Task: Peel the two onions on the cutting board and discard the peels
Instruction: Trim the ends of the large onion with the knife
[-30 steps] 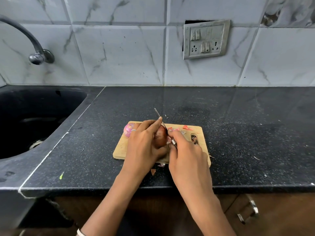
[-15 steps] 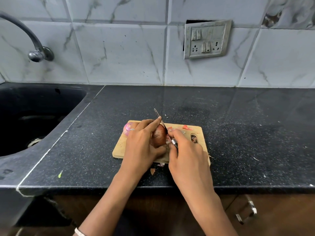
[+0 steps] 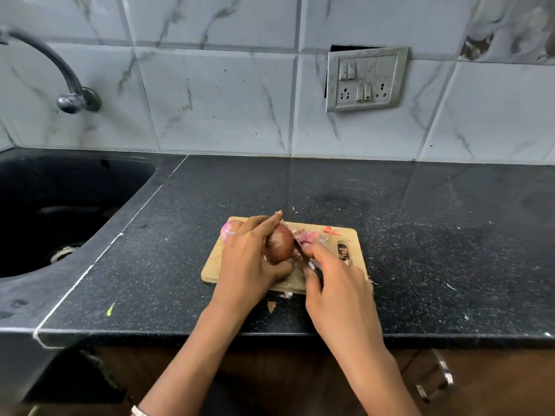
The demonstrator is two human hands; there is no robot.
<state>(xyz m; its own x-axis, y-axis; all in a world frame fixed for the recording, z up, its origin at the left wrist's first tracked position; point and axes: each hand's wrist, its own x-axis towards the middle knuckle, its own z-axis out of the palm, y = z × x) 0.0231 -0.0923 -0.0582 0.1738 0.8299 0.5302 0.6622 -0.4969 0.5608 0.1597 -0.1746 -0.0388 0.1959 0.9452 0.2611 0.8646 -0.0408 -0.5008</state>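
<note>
The single head-worn camera looked forward and down, close over the cutting board (image 3: 353,240) at the front of the counter (image 3: 435,235). Its wide angle took in the sink (image 3: 60,187) leftward and the tiled wall (image 3: 210,100) behind.

The board (image 3: 216,262) is pale, matt wood. The counter (image 3: 435,250) is black speckled stone, polished enough to mirror the tiles (image 3: 216,94), which are glossy white with grey veining. The sink (image 3: 60,205) is matt black. The tap (image 3: 70,99) and drawer handle (image 3: 435,382) are shiny metal, and the switch plate (image 3: 366,81) is dull grey. The onion (image 3: 280,243) has dry, papery red-brown skin, while the peeled onion (image 3: 228,231) is smooth, shiny pink. The peels (image 3: 306,237) look thin and papery.
</note>
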